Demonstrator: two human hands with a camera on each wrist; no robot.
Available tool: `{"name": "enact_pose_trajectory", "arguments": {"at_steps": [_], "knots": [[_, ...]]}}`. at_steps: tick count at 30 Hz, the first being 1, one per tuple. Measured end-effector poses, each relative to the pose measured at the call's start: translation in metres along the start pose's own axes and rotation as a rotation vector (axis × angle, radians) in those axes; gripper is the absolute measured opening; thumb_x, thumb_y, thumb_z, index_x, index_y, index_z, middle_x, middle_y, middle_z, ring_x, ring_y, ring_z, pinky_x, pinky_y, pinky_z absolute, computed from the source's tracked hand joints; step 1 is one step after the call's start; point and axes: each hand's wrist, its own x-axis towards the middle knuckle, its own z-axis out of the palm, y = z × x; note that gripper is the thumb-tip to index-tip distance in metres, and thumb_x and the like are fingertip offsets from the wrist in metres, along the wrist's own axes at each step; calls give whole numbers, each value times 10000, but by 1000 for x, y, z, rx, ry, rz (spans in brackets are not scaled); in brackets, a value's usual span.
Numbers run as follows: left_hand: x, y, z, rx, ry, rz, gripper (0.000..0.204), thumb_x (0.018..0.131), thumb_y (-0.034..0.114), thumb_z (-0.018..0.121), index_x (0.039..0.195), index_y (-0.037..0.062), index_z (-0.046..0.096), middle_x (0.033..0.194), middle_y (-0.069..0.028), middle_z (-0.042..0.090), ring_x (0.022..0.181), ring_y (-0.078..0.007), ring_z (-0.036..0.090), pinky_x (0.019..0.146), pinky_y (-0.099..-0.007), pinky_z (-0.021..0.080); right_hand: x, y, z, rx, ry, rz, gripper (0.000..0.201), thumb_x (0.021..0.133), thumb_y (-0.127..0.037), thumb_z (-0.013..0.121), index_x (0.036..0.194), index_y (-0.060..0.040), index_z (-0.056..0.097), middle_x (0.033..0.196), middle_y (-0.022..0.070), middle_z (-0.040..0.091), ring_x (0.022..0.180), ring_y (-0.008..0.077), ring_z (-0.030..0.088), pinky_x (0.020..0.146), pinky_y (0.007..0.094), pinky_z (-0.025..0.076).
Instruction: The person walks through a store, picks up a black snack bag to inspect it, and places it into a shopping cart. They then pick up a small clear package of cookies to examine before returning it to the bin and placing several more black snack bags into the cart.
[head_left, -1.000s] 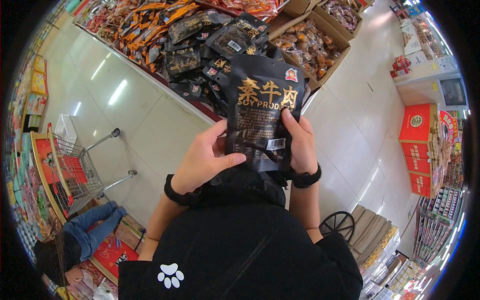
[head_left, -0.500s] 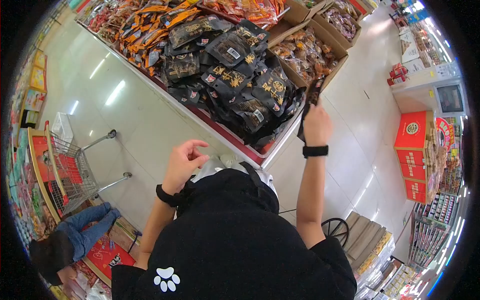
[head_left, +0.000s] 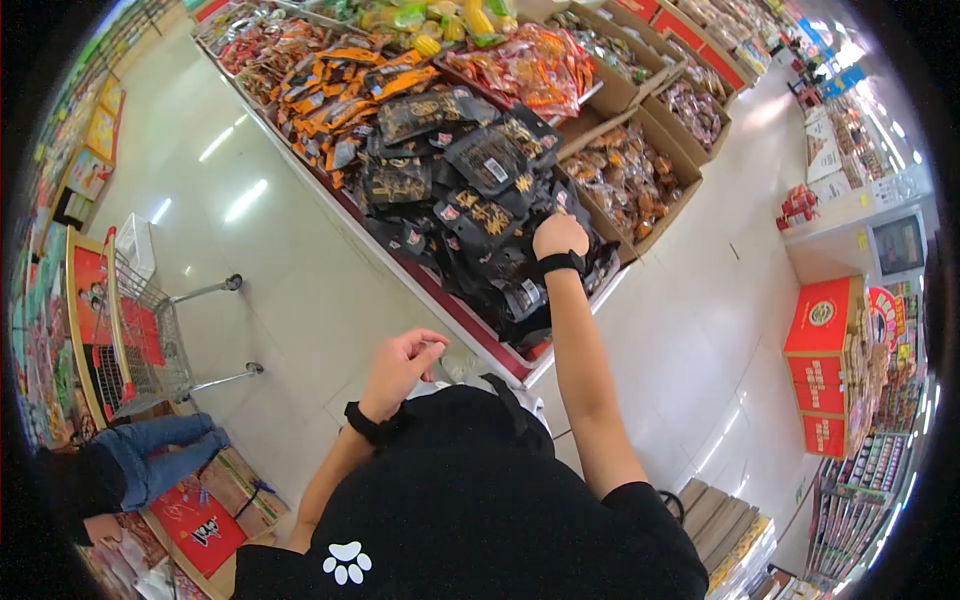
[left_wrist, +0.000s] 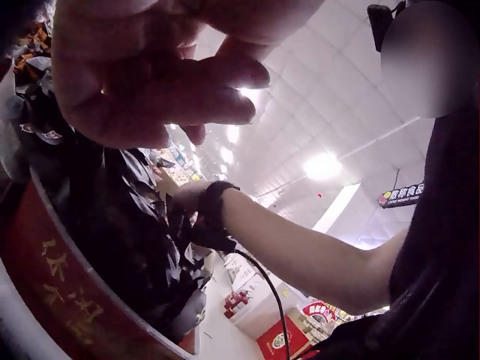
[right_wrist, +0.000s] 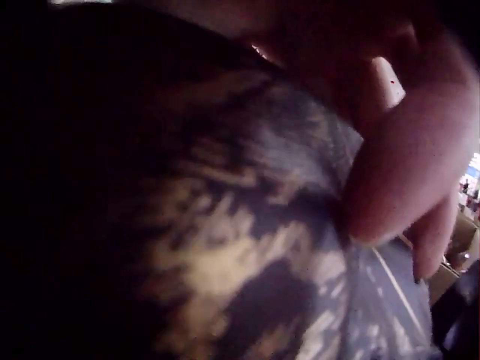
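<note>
My right hand [head_left: 562,237] is over the right part of a heap of black snack pouches [head_left: 490,215] with gold lettering. In the right wrist view, its curled fingers [right_wrist: 409,161] hold the edge of one black pouch [right_wrist: 262,217], whose gold print is blurred and close to the camera. The head view hides most of that pouch behind the hand. My left hand [head_left: 400,372] hangs in front of my body, short of the display's red-and-white edge, its fingers loosely bent with nothing in them.
Orange-and-black packets [head_left: 345,95] and a tray of red packets [head_left: 530,70] adjoin the heap. Right of it stands a cardboard box [head_left: 655,150] of brown packs. A shopping cart [head_left: 140,330] and a crouching person [head_left: 150,460] are at the left; red cartons [head_left: 825,370] stand at the right.
The pouch earlier held before me in both hands went right and forward in my right hand, now at the heap. My left hand let go and stayed near my body. The view tilted up.
</note>
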Motion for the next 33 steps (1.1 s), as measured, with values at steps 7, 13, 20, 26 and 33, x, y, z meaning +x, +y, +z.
{"name": "enact_pose_trajectory", "arguments": {"at_steps": [7, 13, 20, 26, 33], "knots": [[1, -3, -7, -64, 0, -10, 196, 831, 182, 480, 902, 18, 561, 613, 22, 492, 503, -41, 454, 454, -163, 339, 18, 2, -7, 61, -206, 5, 342, 777, -272, 383, 951, -71, 598, 1003, 152, 566, 910, 290, 551, 786, 388, 375], [2, 1, -4, -95, -16, 19, 193, 835, 180, 468, 901, 24, 559, 599, 36, 463, 483, -43, 433, 464, -170, 350, 6, 14, -28, 223, -190, 117, 343, 714, -242, 419, 906, -18, 593, 973, 215, 556, 917, 354, 535, 789, 420, 419], [11, -3, -11, -120, 20, 87, 207, 840, 186, 458, 906, 17, 556, 662, 9, 505, 532, -50, 454, 518, -195, 387, -54, 70, -75, 674, 61, -165, 266, 771, -204, 452, 686, 42, 503, 766, 233, 551, 727, 383, 512, 662, 421, 388], [7, 4, -8, -77, -26, 59, 231, 853, 186, 433, 944, 5, 544, 705, 0, 520, 608, -72, 477, 598, -220, 410, -105, 59, -100, 1534, -257, -106, 228, 778, -143, 441, 664, 49, 489, 744, 207, 556, 688, 338, 522, 609, 375, 393], [7, 24, -2, -31, -100, 159, 221, 856, 182, 429, 947, 11, 536, 672, -5, 514, 647, -84, 499, 643, -227, 412, -45, 51, -69, 219, 42, -3, 227, 767, -185, 441, 783, -10, 584, 802, 178, 555, 812, 320, 562, 689, 369, 462]]}}
